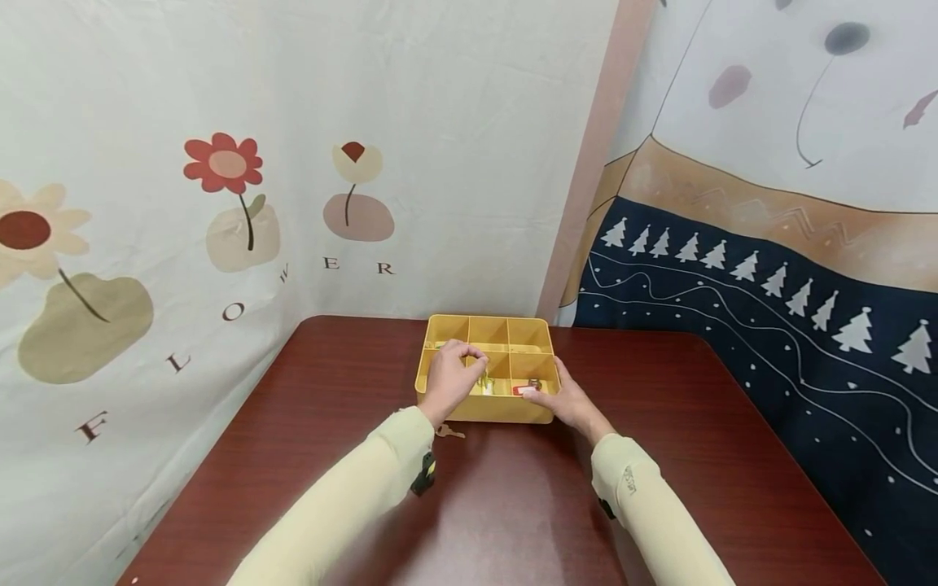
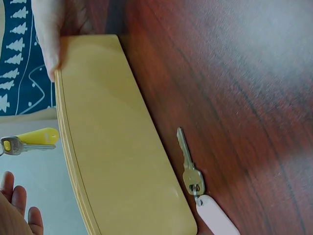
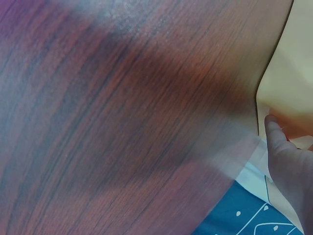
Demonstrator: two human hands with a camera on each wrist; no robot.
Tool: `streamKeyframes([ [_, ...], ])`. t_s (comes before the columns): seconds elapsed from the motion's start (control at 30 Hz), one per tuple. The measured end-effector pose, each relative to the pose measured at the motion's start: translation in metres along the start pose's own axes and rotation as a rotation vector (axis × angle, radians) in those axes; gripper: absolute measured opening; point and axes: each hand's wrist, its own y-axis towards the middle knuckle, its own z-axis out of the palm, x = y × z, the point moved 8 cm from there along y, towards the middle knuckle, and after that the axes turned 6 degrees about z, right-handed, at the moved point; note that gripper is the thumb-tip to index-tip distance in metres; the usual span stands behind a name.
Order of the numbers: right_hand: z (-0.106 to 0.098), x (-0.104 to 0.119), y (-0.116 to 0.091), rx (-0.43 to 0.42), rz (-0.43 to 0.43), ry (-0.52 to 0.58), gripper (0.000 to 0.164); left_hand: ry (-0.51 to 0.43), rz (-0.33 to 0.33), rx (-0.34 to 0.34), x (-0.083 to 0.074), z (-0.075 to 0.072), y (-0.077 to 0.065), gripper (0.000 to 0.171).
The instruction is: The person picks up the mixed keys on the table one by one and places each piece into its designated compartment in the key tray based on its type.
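A yellow compartment box [image 1: 484, 409] stands on the table. Above its front middle compartment, my left hand [image 1: 450, 378] pinches a key [image 2: 39, 146] with a yellow tag [image 2: 41, 135], which hangs from the fingertips. The pinch itself is outside the left wrist view, where the other fingers [image 2: 18, 198] show. My right hand [image 1: 575, 404] grips the box's front right corner, thumb over the front rim. A red-and-white key tag [image 1: 523, 390] lies in the front right compartment, near that thumb. Just in front of the box, another key [image 2: 188, 166] with a white tag [image 2: 215, 215] lies on the table.
The reddish-brown wooden table [image 1: 352, 374] extends around the box. Behind it hangs a pale flower-print curtain [image 1: 454, 163], and to the right a dark blue cloth with white trees [image 1: 806, 382]. Something small and pale lies in the back left compartment, too small to tell.
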Motion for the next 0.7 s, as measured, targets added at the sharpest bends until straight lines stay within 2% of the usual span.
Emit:
streamKeyframes([
  [0.3, 0.000, 0.001, 0.001, -0.009, 0.011, 0.029, 0.093, 0.011, -0.041, -0.011, 0.009, 0.000, 0.018, 0.008],
  [0.7, 0.000, -0.001, 0.005, -0.025, 0.019, 0.024, 0.095, 0.118, -0.063, 0.020, 0.016, 0.011, 0.034, 0.009],
])
